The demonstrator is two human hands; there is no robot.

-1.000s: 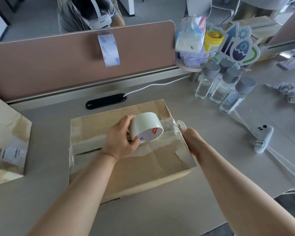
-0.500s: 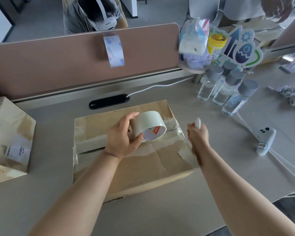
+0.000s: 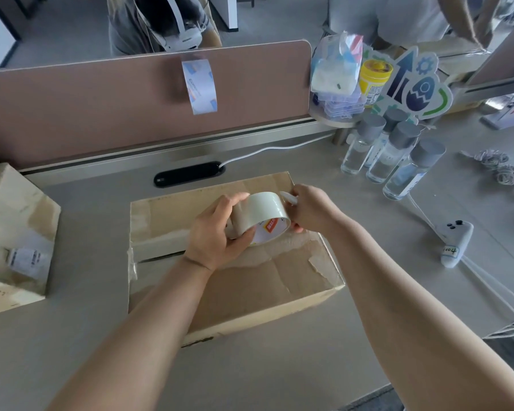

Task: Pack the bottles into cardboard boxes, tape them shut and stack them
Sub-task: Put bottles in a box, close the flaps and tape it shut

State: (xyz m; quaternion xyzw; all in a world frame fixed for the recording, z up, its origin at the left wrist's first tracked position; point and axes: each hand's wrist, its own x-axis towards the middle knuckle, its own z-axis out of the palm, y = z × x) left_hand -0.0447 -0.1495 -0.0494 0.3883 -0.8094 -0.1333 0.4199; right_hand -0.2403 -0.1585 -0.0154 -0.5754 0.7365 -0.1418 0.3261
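The cardboard box (image 3: 250,286) lies closed on the desk (image 3: 279,366) right in front of us, with pale tape along its top seam and a dark gap showing at the seam's left end. Above its far right part we hold the tape roll (image 3: 264,216). Our left hand (image 3: 217,232) is clamped round it, thumb on the near rim and fingers over the top. Our right hand (image 3: 312,212) is curled round a small white tool (image 3: 288,198), probably a cutter, whose tip sits just beside the roll.

The first risk lies there. The tip points towards our left fingers, and a hard pull or a slip off the slick tape could nick them. We cannot tell whether the tape runs unbroken from roll to box; if it does, a ragged cut could lift the strip off the worn, torn cardboard at the right edge. Neither hand presses the box down, so a tug on the roll may drag it or open the gap wider.

Further out, four bottles (image 3: 383,155) stand unpacked, well apart at the right rear, and a wide swing of our right arm could topple them. The white controller (image 3: 454,241) and its cords (image 3: 487,280) lie near that forearm and could snag. A second cardboard box (image 3: 18,221) waits at the left.
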